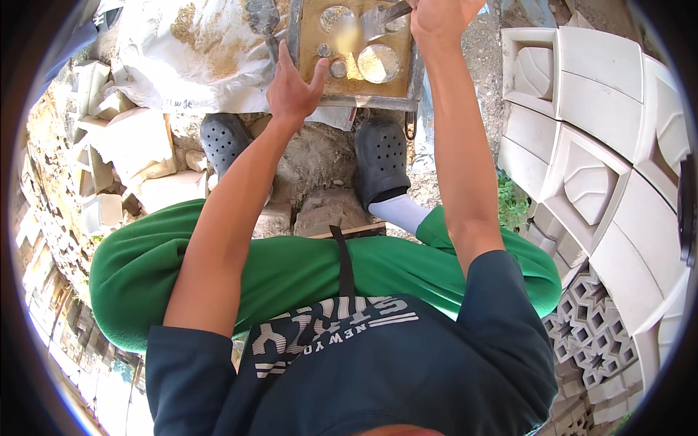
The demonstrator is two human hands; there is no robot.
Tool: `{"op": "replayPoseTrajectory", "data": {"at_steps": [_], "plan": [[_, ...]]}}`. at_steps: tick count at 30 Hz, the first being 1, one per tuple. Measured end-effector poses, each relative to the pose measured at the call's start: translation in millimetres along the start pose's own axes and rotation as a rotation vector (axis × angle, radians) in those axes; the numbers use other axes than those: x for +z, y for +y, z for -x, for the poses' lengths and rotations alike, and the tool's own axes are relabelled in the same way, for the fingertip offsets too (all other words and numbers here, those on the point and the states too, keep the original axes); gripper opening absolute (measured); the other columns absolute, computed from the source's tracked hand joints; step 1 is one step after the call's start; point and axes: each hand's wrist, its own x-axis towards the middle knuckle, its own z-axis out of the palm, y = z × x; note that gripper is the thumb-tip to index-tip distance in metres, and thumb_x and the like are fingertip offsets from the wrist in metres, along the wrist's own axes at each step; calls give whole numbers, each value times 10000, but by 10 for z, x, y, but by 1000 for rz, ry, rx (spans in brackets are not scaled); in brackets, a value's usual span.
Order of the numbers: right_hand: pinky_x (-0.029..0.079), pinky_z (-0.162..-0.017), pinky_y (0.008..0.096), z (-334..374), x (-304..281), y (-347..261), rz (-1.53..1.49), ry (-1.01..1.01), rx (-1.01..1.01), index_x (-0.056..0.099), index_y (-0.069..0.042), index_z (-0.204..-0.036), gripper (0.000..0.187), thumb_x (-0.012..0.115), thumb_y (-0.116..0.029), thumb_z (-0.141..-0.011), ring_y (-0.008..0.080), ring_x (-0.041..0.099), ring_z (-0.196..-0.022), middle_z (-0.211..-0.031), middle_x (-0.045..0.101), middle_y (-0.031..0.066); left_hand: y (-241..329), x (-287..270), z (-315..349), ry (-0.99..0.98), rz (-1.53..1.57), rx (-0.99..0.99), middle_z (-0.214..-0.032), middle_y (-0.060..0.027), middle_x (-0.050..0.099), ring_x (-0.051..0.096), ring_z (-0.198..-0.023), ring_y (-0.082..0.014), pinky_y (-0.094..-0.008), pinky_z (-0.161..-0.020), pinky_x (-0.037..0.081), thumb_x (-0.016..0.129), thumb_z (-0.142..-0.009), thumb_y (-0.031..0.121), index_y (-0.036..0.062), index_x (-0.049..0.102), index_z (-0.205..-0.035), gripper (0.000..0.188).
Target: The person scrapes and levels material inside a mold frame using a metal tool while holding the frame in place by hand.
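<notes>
Nearest me are my knees in green trousers point(291, 265), splayed wide, perhaps so that both arms can reach down between them. Beyond, my dark clogs point(382, 156) stand apart just short of the framed tray point(363, 102), which probably lets me lean over it squarely. My left hand point(294, 91) is unclenched and grips nothing, thumb spread from the fingers across the tray's near left corner; I'd guess it is there to steady the frame, though I cannot tell whether it presses down. The tray lies between my two hands, filled with sandy yellow-brown material, with pale round shapes point(379, 64) of different sizes in it. Farther out, past the tray's right side, my right hand point(436, 23) is closed around the handle of a flat-bladed tool point(373, 24). Its blade reaches left over the far part of the tray, likely angled for working the surface. A yellowish blur beside the blade is too smeared to identify.
</notes>
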Motion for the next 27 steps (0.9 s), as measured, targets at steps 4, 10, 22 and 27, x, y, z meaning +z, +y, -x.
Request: {"op": "replayPoseTrajectory", "data": {"at_steps": [4,10,22,27], "plan": [[235,-341,258,36,213,-338,45,-85,-44,389,-133,-570,327,565,-105,-844,81,323,-348,-480,381,-25,-73,-48,64,32,-47,5,-1272,-299,533,548,-1148,-426,-453,-944,437,580,-868,542,-55,235,-1444,898],[223,-337,258,118,176,-110,-18,25,65,394,-132,-597,298,575,-89,-830,76,319,-355,-489,380,-27,-58,-59,42,1,-22,-16,-1276,-288,530,574,-1095,-430,-474,-911,453,561,-852,588,-57,223,-1450,942],[252,-353,252,315,45,-346,-76,173,-142,402,-113,-650,240,541,-65,-840,80,328,-379,-513,365,-29,-97,-12,28,41,-39,27,-1262,-287,538,570,-1102,-423,-470,-899,461,567,-853,579,-61,228,-1445,935],[243,-354,259,286,5,-126,11,112,-51,359,-142,-566,348,537,-90,-861,77,312,-374,-503,350,-31,-50,-65,90,9,-41,-23,-1259,-269,542,569,-1102,-416,-470,-899,460,570,-851,579,-62,235,-1443,934]]}}
